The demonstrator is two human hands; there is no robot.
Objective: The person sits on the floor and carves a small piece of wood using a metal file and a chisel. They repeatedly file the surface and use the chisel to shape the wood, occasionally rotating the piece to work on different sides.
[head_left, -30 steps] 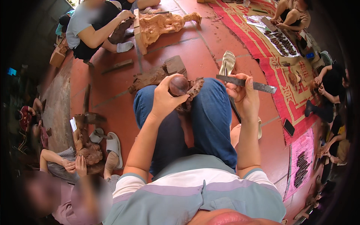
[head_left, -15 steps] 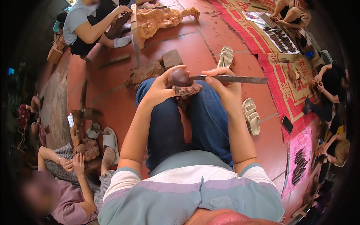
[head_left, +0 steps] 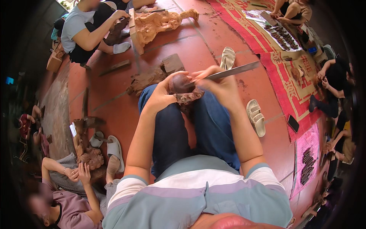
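My left hand (head_left: 159, 94) is closed round the side of a small dark-brown wood carving (head_left: 180, 83) with a smooth, round, head-like top and a rough, knobbly lower part. The carving sits above my knees. A long flat steel tool (head_left: 239, 71), too plain at this size to tell if file or blade, is gripped in my right hand (head_left: 220, 86), which is blurred by motion. Its inner end meets the carving at the right side of the round top. The outer end points up and to the right.
Beyond my knees lie a wood block (head_left: 172, 63) and a rough carved piece (head_left: 146, 79). A large pale statue (head_left: 160, 23) lies farther off. Sandals (head_left: 256, 118) and a phone (head_left: 292, 124) are at right. Co-workers sit around, one close at left holding a carving (head_left: 91, 157).
My right hand has moved slightly left and turned the steel tool, its outer end now higher. The carving stays in my left hand. The view has shifted a little.
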